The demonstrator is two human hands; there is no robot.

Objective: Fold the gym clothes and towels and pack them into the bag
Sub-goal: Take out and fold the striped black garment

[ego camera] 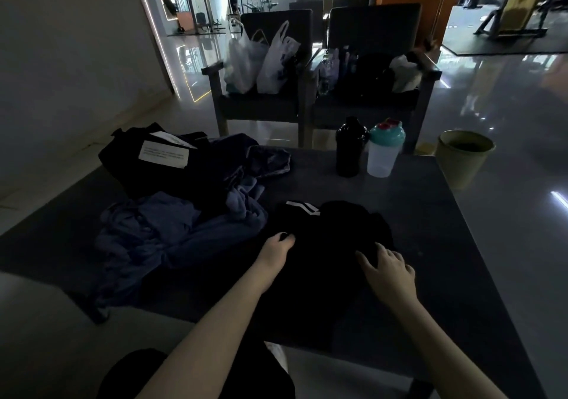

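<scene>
Folding step: the black garment [325, 229] lies nearest the person on the tabletop [430, 214], bunched and uneven, a pair of white stripes [302, 207] showing at its far edge.
Left hand: the left hand [278, 242] is at the garment's left edge, fingers curled down into the cloth and apparently pinching it.
Right hand: the right hand [388, 265] lies on the garment's right part, fingers spread and relaxed, grasping nothing.
Unfolded stock: the blue clothes [172, 229] sit in a loose heap left of the black garment, touching it.
Bag: the bag [132, 165], a dark bundle at the far left with a white label [163, 153], I judge to be the one for packing. Whether it is open cannot be told in this dim light.
Other items: a black bottle [350, 146] and a clear shaker [384, 149] with a teal lid stand side by side at the far edge. A bin [462, 156] is on the floor beyond.
Progress: early, by my reading. Nothing looks neatly folded.
Method advised: flatten the garment first, sweeping the open palm outward while the pinching hand keeps its edge taut. Bring edge to edge, press the crease, then halve again to suit the bag.
Caution: black cloth on a dark surface hides wrinkles, so check by touch. Keep the blue heap out of the fold.
</scene>
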